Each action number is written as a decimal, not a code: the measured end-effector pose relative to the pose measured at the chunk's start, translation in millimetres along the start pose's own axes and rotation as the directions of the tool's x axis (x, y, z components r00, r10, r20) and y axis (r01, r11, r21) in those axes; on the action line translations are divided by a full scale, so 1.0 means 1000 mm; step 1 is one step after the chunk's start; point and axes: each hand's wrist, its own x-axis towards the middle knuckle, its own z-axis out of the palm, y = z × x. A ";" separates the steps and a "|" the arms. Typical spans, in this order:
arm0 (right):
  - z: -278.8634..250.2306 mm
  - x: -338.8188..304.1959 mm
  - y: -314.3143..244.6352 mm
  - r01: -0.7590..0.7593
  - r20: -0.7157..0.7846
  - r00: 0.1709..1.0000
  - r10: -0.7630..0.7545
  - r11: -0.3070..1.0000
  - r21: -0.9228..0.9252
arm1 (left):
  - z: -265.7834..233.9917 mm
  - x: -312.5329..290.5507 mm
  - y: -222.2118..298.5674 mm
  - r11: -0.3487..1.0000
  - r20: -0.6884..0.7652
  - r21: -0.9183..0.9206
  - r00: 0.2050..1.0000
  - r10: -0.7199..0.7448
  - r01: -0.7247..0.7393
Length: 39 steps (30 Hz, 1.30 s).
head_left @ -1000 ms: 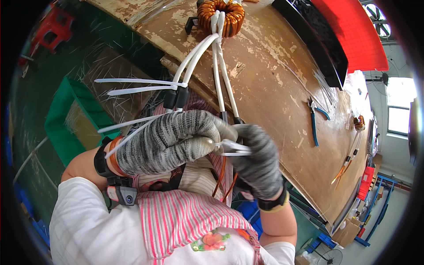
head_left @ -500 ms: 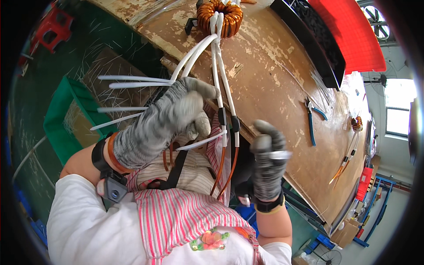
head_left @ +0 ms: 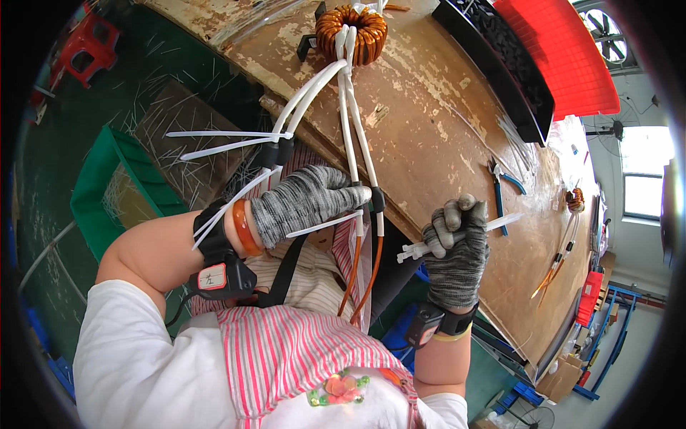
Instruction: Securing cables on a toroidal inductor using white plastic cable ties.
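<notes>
A copper-wound ring coil [head_left: 370,44] sits on the worn wooden table, with white-sleeved leads [head_left: 364,143] hanging over the near edge. Black sleeves [head_left: 379,200] cover parts of the leads, and bare copper-coloured ends stick out below. My left hand [head_left: 304,204], in a grey glove, is closed with its fingertips on a black-sleeved lead. White cable ties [head_left: 229,146] are looped round the left pair of leads, tails sticking out. Another tie [head_left: 321,225] is on the right pair. My right hand [head_left: 457,247], also gloved, grips a bundle of white cable ties [head_left: 416,251].
Blue-handled cutters [head_left: 499,189] lie on the table [head_left: 436,143]. A black bin [head_left: 500,71] of small dark parts and a red tray [head_left: 561,57] stand at the far right. Another coil [head_left: 575,200] lies beyond. Left are a green crate [head_left: 143,171] and a red stool [head_left: 89,46].
My left hand has come down from the upper leads to the black-sleeved lead. My right hand has moved slightly right and turned, bringing the cable-tie bundle into clearer view.
</notes>
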 end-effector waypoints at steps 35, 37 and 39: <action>0.039 -0.019 -0.021 -0.033 0.019 0.998 0.062 0.732 -0.681 | 0.002 -0.013 0.038 0.508 0.008 0.712 0.730 0.683 -0.484; 0.037 -0.017 -0.017 -0.039 -0.004 0.999 0.049 0.735 -0.677 | 0.003 -0.013 0.034 0.458 0.079 0.737 0.736 0.672 -0.497; 0.034 -0.012 -0.015 -0.051 -0.080 0.997 -0.009 0.705 -0.708 | 0.005 -0.015 0.035 0.335 0.220 0.798 0.760 0.611 -0.501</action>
